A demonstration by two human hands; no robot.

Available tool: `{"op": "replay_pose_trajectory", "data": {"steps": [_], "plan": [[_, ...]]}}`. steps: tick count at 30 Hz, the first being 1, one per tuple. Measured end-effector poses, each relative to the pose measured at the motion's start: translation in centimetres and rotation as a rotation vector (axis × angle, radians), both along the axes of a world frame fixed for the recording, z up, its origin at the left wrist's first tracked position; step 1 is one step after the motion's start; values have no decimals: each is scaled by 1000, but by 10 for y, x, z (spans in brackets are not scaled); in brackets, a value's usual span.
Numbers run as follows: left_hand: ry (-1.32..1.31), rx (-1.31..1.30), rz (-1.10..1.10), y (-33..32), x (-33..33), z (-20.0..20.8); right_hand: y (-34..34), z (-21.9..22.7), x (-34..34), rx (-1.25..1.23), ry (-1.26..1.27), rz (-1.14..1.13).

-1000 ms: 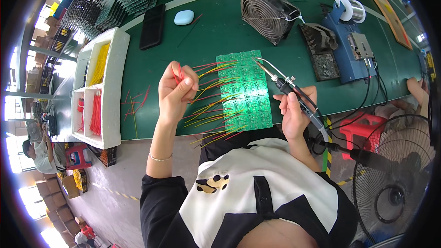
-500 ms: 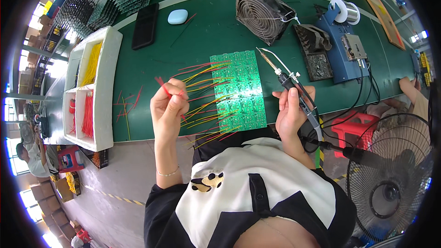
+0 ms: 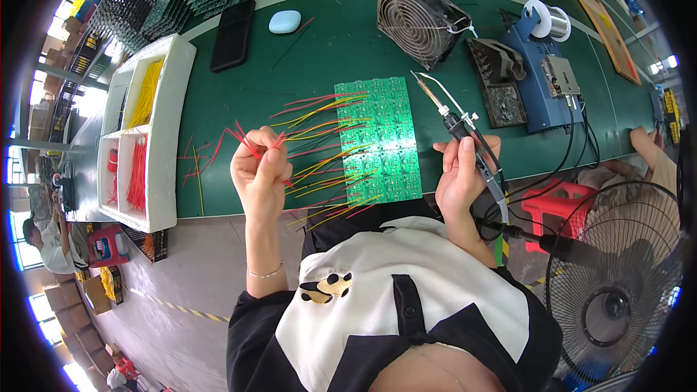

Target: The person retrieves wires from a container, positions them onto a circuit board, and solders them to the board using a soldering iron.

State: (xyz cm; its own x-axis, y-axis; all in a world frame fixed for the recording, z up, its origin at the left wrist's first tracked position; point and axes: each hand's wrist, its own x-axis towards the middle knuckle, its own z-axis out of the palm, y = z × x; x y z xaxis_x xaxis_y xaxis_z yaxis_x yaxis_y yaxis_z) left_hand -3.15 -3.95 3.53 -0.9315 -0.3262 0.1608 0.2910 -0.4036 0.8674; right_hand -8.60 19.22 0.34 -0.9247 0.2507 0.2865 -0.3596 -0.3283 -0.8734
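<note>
My left hand [image 3: 260, 169] is closed on a small bunch of red wires [image 3: 245, 139], whose ends fan out above the fingers. It is just left of a green circuit board panel [image 3: 381, 141]. Red, yellow and black wires [image 3: 312, 163] stick out from the panel's left side. My right hand [image 3: 465, 170] grips a soldering iron [image 3: 456, 125] with a thin feed tube alongside. The iron's tip points up and away, right of the panel's far corner and apart from it.
A white foam box [image 3: 163, 138] with yellow and red wires stands left, loose wires [image 3: 200, 160] beside it. Behind are a black phone [image 3: 233, 36], a blue case [image 3: 284, 22] and a square fan [image 3: 420, 22]. Right stands a blue solder feeder [image 3: 541, 76]; a floor fan [image 3: 613, 290] is nearer.
My left hand has shifted slightly left, and the red wires now fan out more widely from its fingers. The right hand still grips the iron in nearly the same place.
</note>
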Motion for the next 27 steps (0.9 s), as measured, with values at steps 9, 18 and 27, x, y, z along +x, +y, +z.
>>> {"op": "replay_pose_trajectory", "data": {"steps": [9, 18, 27], "plan": [[-54, -498, 5, 11, -19, 5, 1, -1, 1, 23, 34, 19], [41, -1175, 101, 24, -53, -13, 11, -11, 11, 120, -60, 168], [36, -1177, 210, 30, -59, -27, 12, -11, 11, 52, -18, 138]]}}
